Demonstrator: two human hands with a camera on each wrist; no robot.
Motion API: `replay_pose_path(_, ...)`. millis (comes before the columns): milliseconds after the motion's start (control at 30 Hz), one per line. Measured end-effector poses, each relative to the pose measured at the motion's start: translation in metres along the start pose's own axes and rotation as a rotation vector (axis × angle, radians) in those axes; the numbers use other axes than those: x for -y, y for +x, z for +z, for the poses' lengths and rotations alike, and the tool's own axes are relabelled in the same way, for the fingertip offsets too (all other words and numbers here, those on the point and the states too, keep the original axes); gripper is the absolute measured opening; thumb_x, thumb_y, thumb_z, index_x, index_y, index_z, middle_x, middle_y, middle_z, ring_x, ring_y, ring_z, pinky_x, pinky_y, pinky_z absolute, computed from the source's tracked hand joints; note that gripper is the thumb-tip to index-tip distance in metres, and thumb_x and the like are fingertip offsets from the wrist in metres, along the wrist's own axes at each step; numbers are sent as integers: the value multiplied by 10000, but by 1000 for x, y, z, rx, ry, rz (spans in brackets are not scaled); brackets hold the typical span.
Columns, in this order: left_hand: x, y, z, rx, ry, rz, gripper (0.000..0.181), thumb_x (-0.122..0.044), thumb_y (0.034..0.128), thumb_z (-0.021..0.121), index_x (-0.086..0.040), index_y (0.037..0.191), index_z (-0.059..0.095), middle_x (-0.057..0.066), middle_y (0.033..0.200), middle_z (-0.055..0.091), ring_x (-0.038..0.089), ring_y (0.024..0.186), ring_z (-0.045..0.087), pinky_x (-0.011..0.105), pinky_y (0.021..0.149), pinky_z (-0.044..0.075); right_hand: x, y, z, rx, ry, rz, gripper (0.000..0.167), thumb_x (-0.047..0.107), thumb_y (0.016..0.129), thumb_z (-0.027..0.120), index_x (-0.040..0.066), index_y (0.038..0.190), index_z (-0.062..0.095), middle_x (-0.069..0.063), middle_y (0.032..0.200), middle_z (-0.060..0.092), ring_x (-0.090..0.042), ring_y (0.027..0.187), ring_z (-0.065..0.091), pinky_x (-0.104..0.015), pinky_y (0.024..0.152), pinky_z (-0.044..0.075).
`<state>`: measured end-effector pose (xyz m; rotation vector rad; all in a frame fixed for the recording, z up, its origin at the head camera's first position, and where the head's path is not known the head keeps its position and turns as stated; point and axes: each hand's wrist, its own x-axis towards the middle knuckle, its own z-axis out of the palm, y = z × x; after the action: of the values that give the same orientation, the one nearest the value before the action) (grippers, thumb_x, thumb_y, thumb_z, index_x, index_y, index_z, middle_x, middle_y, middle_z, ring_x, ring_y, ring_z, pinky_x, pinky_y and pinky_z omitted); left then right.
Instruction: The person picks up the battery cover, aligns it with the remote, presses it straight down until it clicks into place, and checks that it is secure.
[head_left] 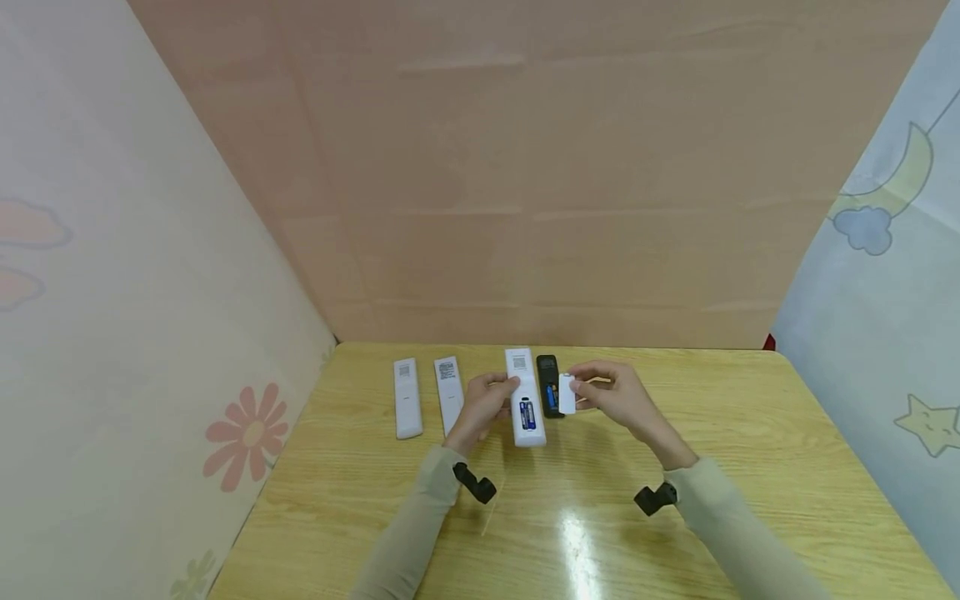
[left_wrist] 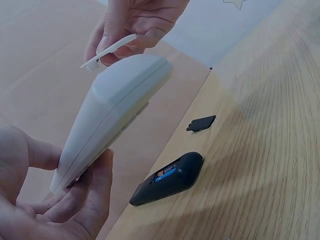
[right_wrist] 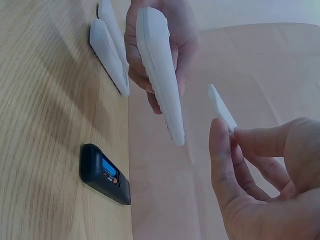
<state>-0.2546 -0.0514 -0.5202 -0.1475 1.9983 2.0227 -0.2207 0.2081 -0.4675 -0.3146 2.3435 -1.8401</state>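
A white remote (head_left: 519,373) (left_wrist: 115,95) (right_wrist: 161,70) is held above the table by my left hand (head_left: 482,406) (left_wrist: 60,200), thumb on one side and fingers beneath. Its back faces up in the head view, with two blue batteries (head_left: 528,414) lying in the uncovered compartment. My right hand (head_left: 618,398) (right_wrist: 270,170) pinches a small white cover (head_left: 567,395) (left_wrist: 110,51) (right_wrist: 221,107) between thumb and fingers, apart from the remote and just to its right.
A black remote (head_left: 548,372) (left_wrist: 170,181) (right_wrist: 105,176) with blue batteries showing lies on the table (head_left: 337,500). A black cover (left_wrist: 202,123) lies beyond it. Two white remotes (head_left: 407,402) (head_left: 449,392) lie to the left, the nearer one partly behind my left hand.
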Motion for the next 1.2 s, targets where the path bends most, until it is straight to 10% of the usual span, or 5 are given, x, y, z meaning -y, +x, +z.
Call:
replay_pose_path(300,-2,-3,1,-8,4,0,590,-323,1038,715,53,1466,565,162,1166,759,200,898,767,385,839,649,1,4,8,8,27,1,329,50,1046,683,-109,1333,663,-312,1226,655,-214,892,756,-557,870,633)
replay_pose_path(1200,-2,-4,10,0,1,0,564,-314,1032,721,56,1435,586,167,1155,755,221,914,771,389,835,652,4,5,27,54,68,32,319,75,1042,700,-98,1310,680,-321,1244,670,-240,935,767,-339,788,664)
